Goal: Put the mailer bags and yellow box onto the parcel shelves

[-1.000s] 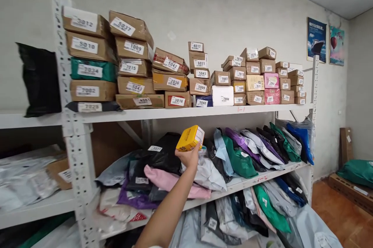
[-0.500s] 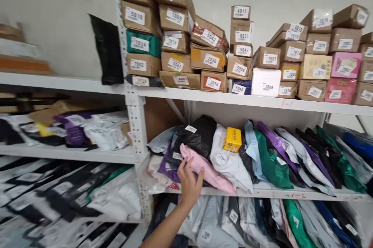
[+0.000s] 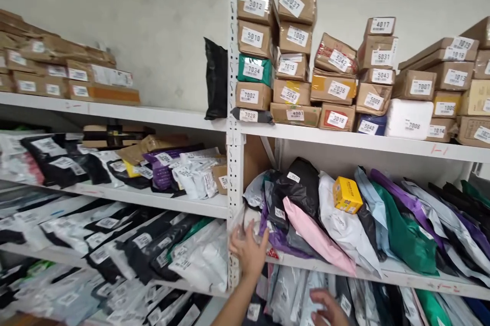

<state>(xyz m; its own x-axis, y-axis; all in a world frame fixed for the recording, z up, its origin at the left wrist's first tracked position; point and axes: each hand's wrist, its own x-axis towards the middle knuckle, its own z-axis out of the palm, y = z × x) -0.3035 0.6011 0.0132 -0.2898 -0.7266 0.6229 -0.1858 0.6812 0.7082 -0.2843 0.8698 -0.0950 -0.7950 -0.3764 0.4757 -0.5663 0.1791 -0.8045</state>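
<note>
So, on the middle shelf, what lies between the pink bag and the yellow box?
In the head view, a white bag lies between the pink bag and the yellow box; the box rests against it.

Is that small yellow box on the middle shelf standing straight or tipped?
Tipped. The yellow box leans at an angle, resting on the white mail bag among the stacked bags, with no hand on it.

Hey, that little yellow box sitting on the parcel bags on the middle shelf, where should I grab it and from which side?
Grip the yellow box across its two side faces, coming in from the front and slightly above. It lies tilted on a white bag, nothing on top of it and its front corner toward you, so those faces look free. Bags crowd its right side, so keep your fingers shallow there.
</note>
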